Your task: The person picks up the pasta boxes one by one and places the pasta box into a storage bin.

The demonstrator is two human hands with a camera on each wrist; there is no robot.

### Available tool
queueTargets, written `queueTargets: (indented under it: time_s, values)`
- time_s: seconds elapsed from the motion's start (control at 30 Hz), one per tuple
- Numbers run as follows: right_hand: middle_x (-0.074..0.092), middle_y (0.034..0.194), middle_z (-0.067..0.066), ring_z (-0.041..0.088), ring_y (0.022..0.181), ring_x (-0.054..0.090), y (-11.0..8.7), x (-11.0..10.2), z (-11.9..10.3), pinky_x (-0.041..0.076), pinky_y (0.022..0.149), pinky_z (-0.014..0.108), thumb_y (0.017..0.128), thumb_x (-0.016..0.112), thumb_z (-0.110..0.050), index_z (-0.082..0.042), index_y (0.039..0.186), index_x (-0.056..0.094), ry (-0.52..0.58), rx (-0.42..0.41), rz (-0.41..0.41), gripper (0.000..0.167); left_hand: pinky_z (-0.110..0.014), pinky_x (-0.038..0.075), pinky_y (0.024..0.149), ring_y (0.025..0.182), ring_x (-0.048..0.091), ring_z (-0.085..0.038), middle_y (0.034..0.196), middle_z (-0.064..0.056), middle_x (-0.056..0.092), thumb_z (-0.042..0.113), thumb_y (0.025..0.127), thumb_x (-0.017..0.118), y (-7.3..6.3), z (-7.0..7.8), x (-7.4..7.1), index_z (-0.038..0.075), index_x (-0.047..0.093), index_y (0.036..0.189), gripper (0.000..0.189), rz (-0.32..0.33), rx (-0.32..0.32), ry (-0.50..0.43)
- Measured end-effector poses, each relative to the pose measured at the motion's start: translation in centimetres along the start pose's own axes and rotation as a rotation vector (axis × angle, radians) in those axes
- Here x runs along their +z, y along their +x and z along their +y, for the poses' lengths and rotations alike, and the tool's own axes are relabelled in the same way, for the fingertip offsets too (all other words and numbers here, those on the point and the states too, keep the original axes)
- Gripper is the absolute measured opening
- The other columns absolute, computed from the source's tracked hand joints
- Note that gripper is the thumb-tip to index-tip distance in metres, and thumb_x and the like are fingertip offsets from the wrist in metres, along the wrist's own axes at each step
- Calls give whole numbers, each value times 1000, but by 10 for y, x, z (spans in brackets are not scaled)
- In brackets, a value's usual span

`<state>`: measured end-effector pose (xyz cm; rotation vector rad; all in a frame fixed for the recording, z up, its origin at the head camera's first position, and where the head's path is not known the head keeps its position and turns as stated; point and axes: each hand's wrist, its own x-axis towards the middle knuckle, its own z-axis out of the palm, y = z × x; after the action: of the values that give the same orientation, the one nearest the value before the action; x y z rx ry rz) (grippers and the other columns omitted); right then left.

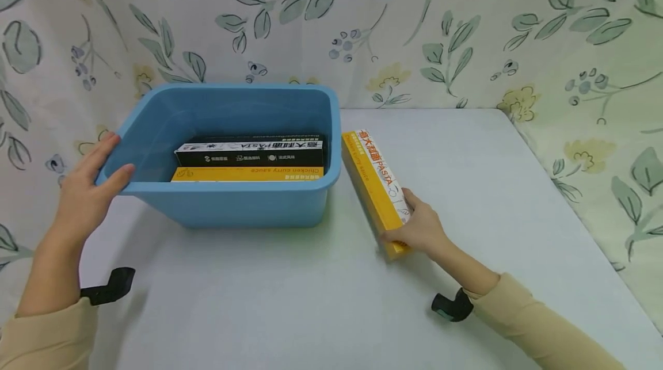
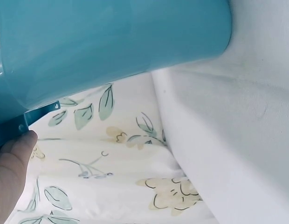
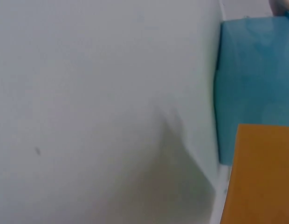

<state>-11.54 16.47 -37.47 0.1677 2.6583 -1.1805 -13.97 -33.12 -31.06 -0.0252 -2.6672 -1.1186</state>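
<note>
A blue plastic bin (image 1: 259, 206) stands on the white table, and my left hand (image 1: 85, 191) grips its left rim, thumb over the edge. Inside the bin lie a black pasta box (image 1: 248, 156) and a yellow pasta box (image 1: 248, 174), side by side. To the right of the bin, my right hand (image 1: 422, 226) holds another yellow-and-white pasta box (image 1: 370, 180) by its near end, thumb on one side and fingers on the other. In the right wrist view this held box (image 3: 261, 177) shows as an orange end in front of the bin (image 3: 256, 79).
The white table (image 1: 290, 301) ends at a rounded far right corner. A floral cloth (image 1: 362, 25) hangs behind it and down the sides. Black straps with small mounts (image 1: 116, 283) sit on both wrists.
</note>
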Motion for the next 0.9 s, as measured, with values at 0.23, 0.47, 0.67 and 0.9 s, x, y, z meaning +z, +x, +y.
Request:
queueTargets:
  time_s: [0.23, 0.47, 0.67, 0.9]
  values:
    - [33, 151, 23, 33, 110, 46, 1, -25, -3, 43, 91, 42, 69, 84, -22, 1, 154, 18, -22, -43, -42, 110, -78, 8, 100, 141, 6, -54, 162, -10, 5, 30, 99, 45, 1, 0, 0, 18, 12, 157, 68, -11, -19, -10]
    - [26, 155, 22, 34, 114, 44, 0, -50, -4, 41, 95, 45, 69, 84, -21, 1, 154, 17, -9, -78, -41, 111, -79, 9, 99, 141, 6, -54, 162, -10, 6, 31, 99, 45, 2, -1, -1, 19, 12, 157, 68, -9, -21, 4]
    - [34, 150, 22, 33, 111, 45, 0, -66, -5, 45, 91, 43, 67, 85, -21, -3, 155, 19, -10, -110, -67, 112, -79, 8, 99, 140, 6, -55, 162, -12, 6, 30, 99, 44, 3, -2, -1, 18, 12, 157, 68, -11, -26, -7]
    - [40, 146, 20, 31, 109, 47, 1, -85, -6, 47, 87, 39, 68, 85, -18, -4, 155, 20, -17, -165, -92, 110, -79, 8, 99, 141, 5, -54, 162, -11, 5, 31, 99, 44, 2, -1, 0, 19, 11, 157, 68, -20, -36, -12]
